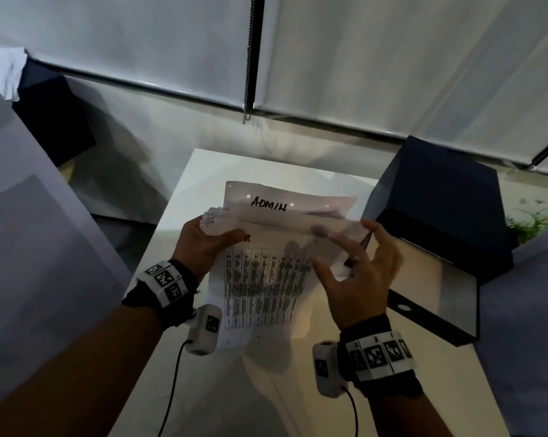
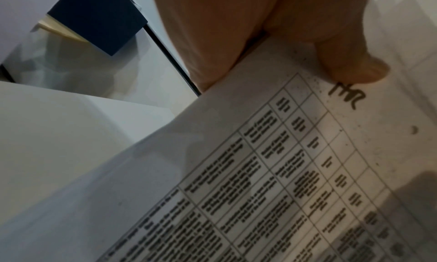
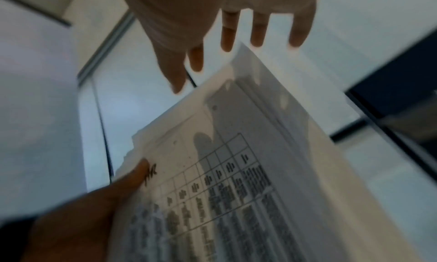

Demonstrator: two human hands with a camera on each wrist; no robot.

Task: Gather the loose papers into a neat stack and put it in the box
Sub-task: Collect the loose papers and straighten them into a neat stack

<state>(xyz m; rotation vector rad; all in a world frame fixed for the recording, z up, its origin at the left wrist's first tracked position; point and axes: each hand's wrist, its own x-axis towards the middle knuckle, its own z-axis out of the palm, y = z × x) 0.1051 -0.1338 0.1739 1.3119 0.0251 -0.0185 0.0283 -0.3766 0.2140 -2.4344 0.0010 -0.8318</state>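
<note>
I hold a stack of papers point(image 1: 266, 285) upright over the white table point(image 1: 184, 190). Its front sheet carries a printed table and the letters "HR" point(image 2: 343, 96). A sheet marked "ADMIN" point(image 1: 269, 204) rises behind it. My left hand point(image 1: 214, 236) grips the stack's left edge, with the thumb point(image 2: 352, 64) pressed on the front sheet. My right hand point(image 1: 356, 263) is at the stack's right edge with its fingers point(image 3: 257, 30) spread and straight. Whether they touch the sheets is unclear. The dark blue box point(image 1: 439, 323) stands to the right, its pale inside showing.
A dark blue slab, maybe the box's lid point(image 1: 439, 190), rises behind the box. Another dark box point(image 1: 58, 121) sits on the floor at the far left with white material point(image 1: 4, 70) on it. White blinds point(image 1: 392, 58) hang behind. A green plant point(image 1: 531, 225) shows at the right edge.
</note>
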